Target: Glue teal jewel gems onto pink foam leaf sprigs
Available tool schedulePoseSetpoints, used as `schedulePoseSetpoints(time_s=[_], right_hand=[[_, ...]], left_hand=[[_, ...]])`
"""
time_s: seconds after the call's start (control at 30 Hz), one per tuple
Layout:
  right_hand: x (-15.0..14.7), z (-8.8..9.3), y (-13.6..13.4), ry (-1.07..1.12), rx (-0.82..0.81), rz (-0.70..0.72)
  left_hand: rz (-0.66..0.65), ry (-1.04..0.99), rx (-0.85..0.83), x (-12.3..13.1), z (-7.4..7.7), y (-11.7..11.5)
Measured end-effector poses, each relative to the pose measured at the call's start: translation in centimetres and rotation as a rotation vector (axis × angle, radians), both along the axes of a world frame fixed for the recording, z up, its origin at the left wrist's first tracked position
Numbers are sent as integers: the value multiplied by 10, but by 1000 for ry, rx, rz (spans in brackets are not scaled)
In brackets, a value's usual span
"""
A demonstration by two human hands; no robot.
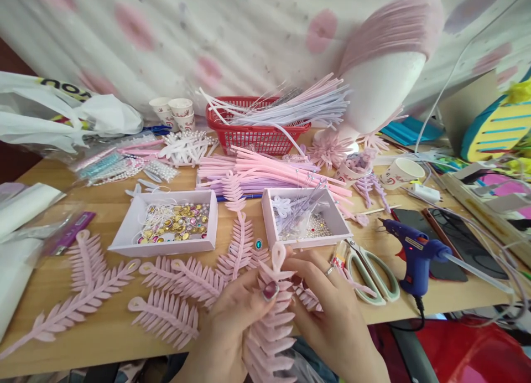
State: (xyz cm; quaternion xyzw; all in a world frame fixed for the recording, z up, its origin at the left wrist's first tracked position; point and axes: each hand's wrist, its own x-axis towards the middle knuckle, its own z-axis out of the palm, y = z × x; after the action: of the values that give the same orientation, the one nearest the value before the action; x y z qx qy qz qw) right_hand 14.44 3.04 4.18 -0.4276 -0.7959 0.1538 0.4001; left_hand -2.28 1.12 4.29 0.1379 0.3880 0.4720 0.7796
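Note:
My left hand (236,322) pinches a pink pipe-cleaner leaf branch (271,333), its thumb pressed on the stem just under the looped top. On the other side, my right hand (332,311) has its fingers curled in against the same branch; its fingertips are partly hidden behind the leaflets. The branch stands roughly upright, loop at the top. Several similar pink branches (168,318) lie on the table to the left and beyond my hands. A small blue-green gem (259,243) lies just past my fingers.
Two white boxes hold gems (207,236) and pearls with stamens (307,240). Green-handled scissors (373,272) and a blue glue gun (418,255) are at right. Behind stand a red basket (257,139) of pipe cleaners, paper cups (182,114) and a white mannequin head (381,89).

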Motion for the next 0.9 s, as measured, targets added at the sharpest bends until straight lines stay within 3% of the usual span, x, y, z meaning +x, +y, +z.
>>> schedulePoseSetpoints(time_s=[0.13, 0.27, 0.43, 0.53, 0.63, 0.77, 0.9], right_hand=[[-1, -2, 1, 53, 2, -10], [2, -8, 1, 243, -57, -54], [19, -2, 0, 391, -40, -133], [24, 13, -2, 341, 47, -111], [19, 25, -4, 216, 116, -81], [11, 28, -5, 134, 149, -29], [11, 25, -6, 110, 180, 9]], left_hand=[[-18, 17, 30, 2, -6, -1], [-35, -7, 74, 4, -11, -1], [9, 100, 17, 1, -3, -4], [-17, 284, 41, 1, 2, -10], [10, 591, 203, 4, 2, -16], [35, 866, 405, 6, 4, -17], [144, 991, 521, 8, 8, -14]])
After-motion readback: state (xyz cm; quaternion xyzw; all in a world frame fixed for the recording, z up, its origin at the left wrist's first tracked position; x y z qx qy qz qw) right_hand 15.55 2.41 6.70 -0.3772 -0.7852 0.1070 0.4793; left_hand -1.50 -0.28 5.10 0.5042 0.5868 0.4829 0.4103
